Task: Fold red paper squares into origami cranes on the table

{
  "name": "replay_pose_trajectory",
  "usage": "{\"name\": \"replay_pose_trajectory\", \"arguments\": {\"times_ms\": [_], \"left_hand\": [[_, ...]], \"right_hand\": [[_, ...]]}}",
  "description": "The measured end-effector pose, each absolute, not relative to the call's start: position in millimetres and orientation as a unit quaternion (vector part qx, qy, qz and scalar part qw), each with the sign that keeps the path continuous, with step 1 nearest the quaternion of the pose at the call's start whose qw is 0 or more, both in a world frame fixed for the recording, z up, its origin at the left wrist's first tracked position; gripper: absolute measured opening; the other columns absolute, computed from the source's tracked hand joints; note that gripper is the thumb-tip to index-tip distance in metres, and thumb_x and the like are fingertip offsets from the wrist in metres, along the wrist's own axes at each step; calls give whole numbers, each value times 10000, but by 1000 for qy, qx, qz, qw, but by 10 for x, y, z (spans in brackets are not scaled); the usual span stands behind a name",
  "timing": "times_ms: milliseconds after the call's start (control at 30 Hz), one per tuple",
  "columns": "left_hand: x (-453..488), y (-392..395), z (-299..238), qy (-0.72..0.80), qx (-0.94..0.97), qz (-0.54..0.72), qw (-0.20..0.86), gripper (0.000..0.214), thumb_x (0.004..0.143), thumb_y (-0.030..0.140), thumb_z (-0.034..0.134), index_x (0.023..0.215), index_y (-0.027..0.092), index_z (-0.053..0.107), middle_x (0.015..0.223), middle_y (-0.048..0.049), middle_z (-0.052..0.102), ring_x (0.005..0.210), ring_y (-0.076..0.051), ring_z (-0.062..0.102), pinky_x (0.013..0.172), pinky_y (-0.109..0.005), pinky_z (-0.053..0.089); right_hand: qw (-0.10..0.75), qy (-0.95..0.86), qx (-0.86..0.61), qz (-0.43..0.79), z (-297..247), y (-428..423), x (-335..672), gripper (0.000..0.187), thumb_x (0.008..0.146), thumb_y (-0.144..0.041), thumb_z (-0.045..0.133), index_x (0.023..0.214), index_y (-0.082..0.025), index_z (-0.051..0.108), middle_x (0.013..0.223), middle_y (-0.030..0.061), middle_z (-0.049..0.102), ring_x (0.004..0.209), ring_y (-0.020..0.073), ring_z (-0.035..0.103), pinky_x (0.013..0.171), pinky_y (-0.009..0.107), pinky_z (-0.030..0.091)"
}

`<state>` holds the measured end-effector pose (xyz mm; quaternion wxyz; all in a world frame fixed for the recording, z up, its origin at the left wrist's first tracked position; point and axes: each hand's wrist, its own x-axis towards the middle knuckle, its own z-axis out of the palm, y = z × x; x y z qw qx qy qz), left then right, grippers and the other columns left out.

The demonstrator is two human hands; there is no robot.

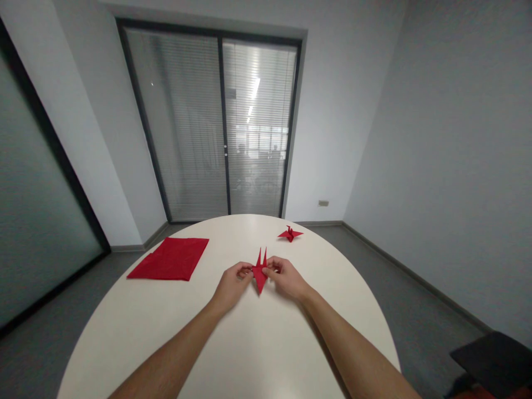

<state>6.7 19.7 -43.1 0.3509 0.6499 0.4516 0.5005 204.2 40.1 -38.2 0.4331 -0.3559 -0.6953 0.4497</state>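
Between my two hands is a piece of folded red origami paper (pixel 260 280), with two thin spikes pointing away from me and a broad point toward me. My left hand (pixel 233 285) pinches its left edge between thumb and fingers. From the other side, my right hand (pixel 287 279) grips the right edge, its thumb lying on the front of the paper. Both hands are closed on it just above the table. Beyond my right hand stands a finished red paper crane (pixel 290 234) with its wings spread.
The round white table (pixel 249 343) fills the lower middle. Red paper sheets (pixel 170 259) lie flat at its left. A black chair (pixel 494 363) is at the lower right, off the table. A glass door with blinds (pixel 216 127) is behind the table.
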Motion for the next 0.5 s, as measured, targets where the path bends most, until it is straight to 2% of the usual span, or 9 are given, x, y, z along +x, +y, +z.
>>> {"name": "replay_pose_trajectory", "arguments": {"times_ms": [100, 233, 333, 433, 500], "left_hand": [[60, 200, -432, 459, 655, 496, 338, 240, 775, 322, 639, 931, 162, 727, 845, -58, 749, 767, -191, 660, 762, -317, 521], [45, 191, -427, 461, 670, 483, 325, 241, 809, 302, 603, 949, 174, 751, 918, -71, 772, 820, -209, 682, 788, -331, 526], [38, 180, -419, 463, 680, 476, 311, 244, 816, 292, 602, 964, 188, 766, 962, -73, 777, 854, -221, 692, 810, -341, 527], [37, 172, -414, 464, 690, 469, 298, 248, 828, 292, 596, 976, 198, 772, 991, -71, 775, 874, -224, 693, 817, -339, 524], [39, 168, -412, 465, 691, 470, 293, 245, 835, 290, 593, 977, 203, 773, 990, -70, 774, 873, -223, 693, 812, -337, 523]], "right_hand": [[444, -695, -348, 446, -397, 418, 2043, 295, 826, -411, 701, 994, -173, 655, 899, 48, 706, 797, 176, 632, 731, 302, 457], [475, -687, -365, 412, -354, 424, 2060, 430, 813, -388, 711, 1183, -195, 605, 948, 47, 686, 850, 180, 642, 740, 303, 467], [491, -690, -363, 389, -301, 420, 2096, 464, 837, -395, 688, 1252, -214, 583, 977, 56, 682, 899, 193, 648, 768, 317, 476], [505, -694, -363, 363, -252, 411, 2128, 408, 857, -425, 672, 1207, -222, 620, 994, 63, 688, 924, 206, 644, 791, 333, 479], [511, -695, -370, 345, -221, 401, 2134, 327, 865, -450, 662, 1098, -220, 662, 984, 62, 695, 901, 207, 639, 791, 340, 478]]}}
